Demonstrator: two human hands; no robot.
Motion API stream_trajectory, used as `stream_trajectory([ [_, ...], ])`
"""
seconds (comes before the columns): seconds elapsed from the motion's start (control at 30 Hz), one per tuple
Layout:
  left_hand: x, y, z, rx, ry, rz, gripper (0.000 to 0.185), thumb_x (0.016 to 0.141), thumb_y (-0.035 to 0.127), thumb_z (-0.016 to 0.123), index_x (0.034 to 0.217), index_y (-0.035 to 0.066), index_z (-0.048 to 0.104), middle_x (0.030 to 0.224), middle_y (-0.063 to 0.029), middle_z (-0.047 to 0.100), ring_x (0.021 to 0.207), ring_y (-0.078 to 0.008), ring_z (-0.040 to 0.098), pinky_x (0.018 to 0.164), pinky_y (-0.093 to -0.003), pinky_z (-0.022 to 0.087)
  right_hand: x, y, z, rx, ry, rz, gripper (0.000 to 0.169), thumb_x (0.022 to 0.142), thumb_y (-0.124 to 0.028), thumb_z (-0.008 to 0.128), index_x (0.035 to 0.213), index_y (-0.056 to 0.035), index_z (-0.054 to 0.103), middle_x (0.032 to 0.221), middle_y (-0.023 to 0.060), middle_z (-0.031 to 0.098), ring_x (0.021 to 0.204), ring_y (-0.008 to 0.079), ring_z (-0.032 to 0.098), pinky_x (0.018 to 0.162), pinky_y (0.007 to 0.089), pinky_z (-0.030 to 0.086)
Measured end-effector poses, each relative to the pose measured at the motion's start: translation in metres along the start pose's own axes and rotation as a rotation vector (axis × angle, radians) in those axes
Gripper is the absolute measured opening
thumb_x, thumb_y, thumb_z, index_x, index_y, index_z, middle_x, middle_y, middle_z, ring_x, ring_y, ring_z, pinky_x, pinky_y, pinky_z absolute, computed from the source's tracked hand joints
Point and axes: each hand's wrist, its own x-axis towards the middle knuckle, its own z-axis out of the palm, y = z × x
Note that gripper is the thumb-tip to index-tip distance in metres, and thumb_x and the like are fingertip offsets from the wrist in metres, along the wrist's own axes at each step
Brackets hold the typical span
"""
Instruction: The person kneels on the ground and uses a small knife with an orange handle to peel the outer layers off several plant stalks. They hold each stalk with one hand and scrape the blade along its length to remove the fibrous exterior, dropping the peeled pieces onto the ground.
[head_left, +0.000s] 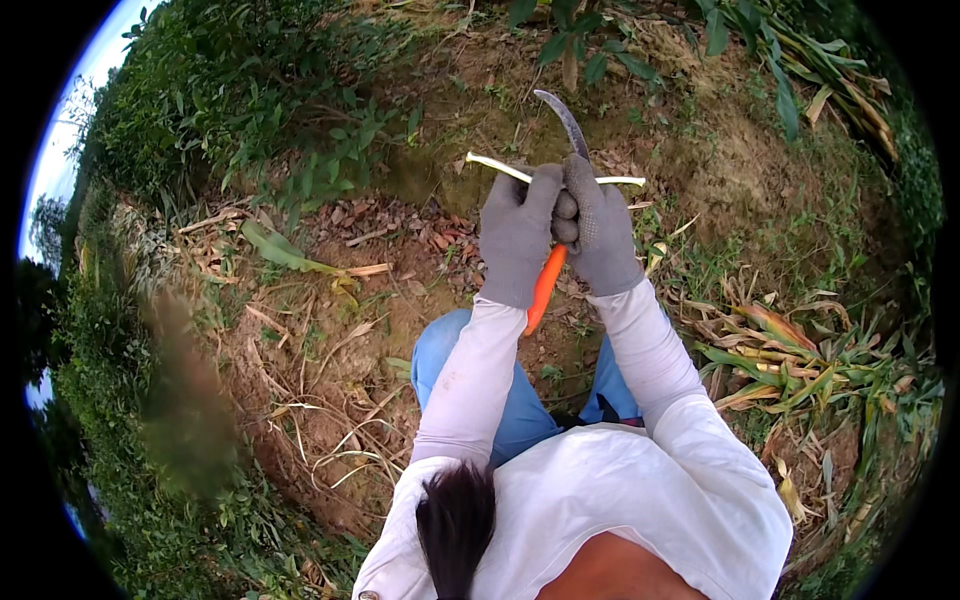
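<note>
In a grey knitted glove, my right hand (606, 236) is closed around a tool with a curved blade (568, 124), likely a small sickle or pruning saw. Its orange handle (547, 289) comes out below, between my wrists. My left hand (517, 238), gloved alike, grips a thin pale stalk or strip (499, 165). One end of the stalk sticks out to the left, the other to the right beyond my right hand. Both hands are pressed together, so the stalk's middle and part of the tool are hidden. The blade points up and slightly left.
Leafy shrubs (300, 97) grow at the upper left. Cut corn-like leaves and stalks (780, 360) lie in a heap on the right, with more at the upper right (840, 75). Dry leaves (390, 221) litter the bare, uneven soil (360, 300). My knee (442, 337) is bent below my hands.
</note>
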Motion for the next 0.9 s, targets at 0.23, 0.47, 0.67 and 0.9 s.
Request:
stream_trajectory([
  [0.23, 0.002, 0.011, -0.007, -0.070, 0.149, 0.021, 0.041, 0.096, 0.039, 0.052, 0.080, 0.002, 0.060, 0.057, 0.0039, 0.042, 0.047, -0.0053, 0.034, 0.043, -0.0226, 0.025, 0.010, -0.008, -0.024, 0.184, -0.121, -0.135, 0.024, 0.093, -0.028, 0.056, 0.093, -0.0041, 0.054, 0.064, -0.0038, 0.046, 0.046, 0.0036, 0.036, 0.041, 0.0209, 0.024],
  [0.47, 0.002, 0.005, -0.007, -0.021, 0.092, 0.097, 0.040, 0.097, 0.037, 0.047, 0.081, 0.002, 0.059, 0.055, 0.0025, 0.042, 0.047, -0.0058, 0.034, 0.044, -0.0240, 0.025, 0.005, 0.016, -0.025, -0.608, -0.118, -0.297, 0.019, 0.085, -0.021, 0.066, 0.089, -0.0043, 0.058, 0.068, -0.0034, 0.048, 0.052, 0.0034, 0.039, 0.046, 0.0201, 0.029],
  [0.67, 0.000, 0.012, -0.013, -0.222, 0.063, 0.070, 0.040, 0.097, 0.039, 0.046, 0.087, 0.003, 0.060, 0.055, 0.0044, 0.039, 0.050, -0.0054, 0.035, 0.046, -0.0243, 0.027, -0.002, 0.004, -0.013, -0.109, 0.025, -0.132, 0.021, 0.091, -0.025, 0.060, 0.090, -0.0041, 0.057, 0.062, -0.0017, 0.048, 0.047, 0.0055, 0.040, 0.042, 0.0213, 0.029],
  [0.9, 0.008, -0.020, -0.007, 0.673, 0.093, 0.367, 0.043, 0.096, 0.036, 0.048, 0.080, 0.000, 0.063, 0.063, -0.0012, 0.055, 0.055, -0.0100, 0.048, 0.050, -0.0280, 0.035, -0.003, -0.002, -0.002, -0.186, 0.088, -0.161, 0.022, 0.094, -0.026, 0.056, 0.093, -0.0041, 0.058, 0.062, -0.0029, 0.046, 0.046, 0.0044, 0.037, 0.039, 0.0217, 0.024],
])
